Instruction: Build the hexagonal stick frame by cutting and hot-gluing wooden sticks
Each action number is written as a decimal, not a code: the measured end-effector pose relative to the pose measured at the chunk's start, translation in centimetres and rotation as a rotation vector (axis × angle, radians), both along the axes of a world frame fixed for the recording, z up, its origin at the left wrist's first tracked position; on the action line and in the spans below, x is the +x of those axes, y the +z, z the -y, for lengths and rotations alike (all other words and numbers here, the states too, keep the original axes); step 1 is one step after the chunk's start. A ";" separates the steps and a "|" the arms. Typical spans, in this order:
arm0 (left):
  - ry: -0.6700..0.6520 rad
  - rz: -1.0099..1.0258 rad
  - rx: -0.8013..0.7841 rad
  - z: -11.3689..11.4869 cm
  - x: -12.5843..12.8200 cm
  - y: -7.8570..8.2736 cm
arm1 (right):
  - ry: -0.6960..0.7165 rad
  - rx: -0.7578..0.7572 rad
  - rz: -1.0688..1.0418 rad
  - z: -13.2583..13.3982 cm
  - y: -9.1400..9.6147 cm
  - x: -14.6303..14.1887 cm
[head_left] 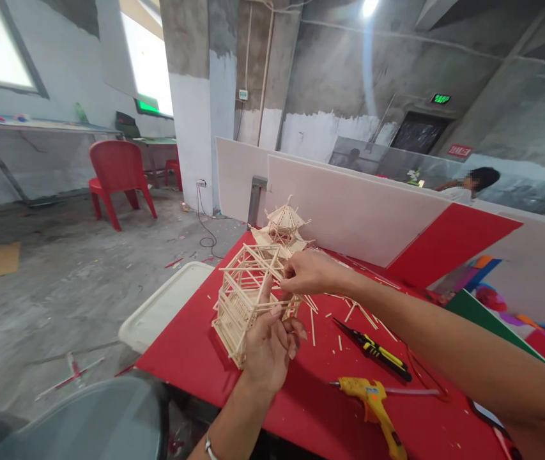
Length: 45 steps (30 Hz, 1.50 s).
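Note:
An open frame model of thin wooden sticks (241, 300) stands on the red tabletop (181, 364), with a denser stick floor low inside it. My left hand (269, 348) is at its near right corner, palm turned up. Its thumb and index finger close around a stick of the frame, while the other fingers curl loosely. From the right, my right hand (315, 271) reaches over the upper right edge of the frame, fingers pinched together at a wooden stick; the fingertips partly hide it. Behind stands a stick pagoda (286, 223) with a pointed roof.
Black-and-yellow pliers (375, 348) and a yellow glue gun (370, 399) lie to the right among loose sticks. White panels (349, 204) border the table's back. A grey stool (94, 421), a white stool (167, 306) and a red chair (119, 169) stand left. A person (473, 185) is beyond the panels.

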<state>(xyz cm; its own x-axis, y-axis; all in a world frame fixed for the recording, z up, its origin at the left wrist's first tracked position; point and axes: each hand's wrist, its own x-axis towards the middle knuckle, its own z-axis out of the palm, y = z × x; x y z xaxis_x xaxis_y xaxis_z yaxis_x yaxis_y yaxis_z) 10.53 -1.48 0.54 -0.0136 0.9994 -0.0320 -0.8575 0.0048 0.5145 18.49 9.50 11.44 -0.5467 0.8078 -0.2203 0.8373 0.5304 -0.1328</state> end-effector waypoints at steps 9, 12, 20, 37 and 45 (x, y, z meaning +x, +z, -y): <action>-0.010 -0.046 0.066 -0.1 0.0 -0.6 | 0.023 0.025 0.008 0.0 0.0 0.0; -0.015 -0.040 0.076 -0.1 0.0 -0.6 | 0.023 0.032 0.010 -0.1 -0.1 0.0; -0.020 -0.051 0.066 -0.1 0.0 -0.5 | 0.026 0.035 0.007 0.0 -0.1 0.0; -0.012 -0.056 0.059 -0.1 0.0 -0.3 | 0.002 0.009 0.024 0.0 0.1 -0.2; -0.016 -0.072 0.068 -0.1 0.0 -0.3 | -0.010 0.008 0.031 0.1 0.1 -0.3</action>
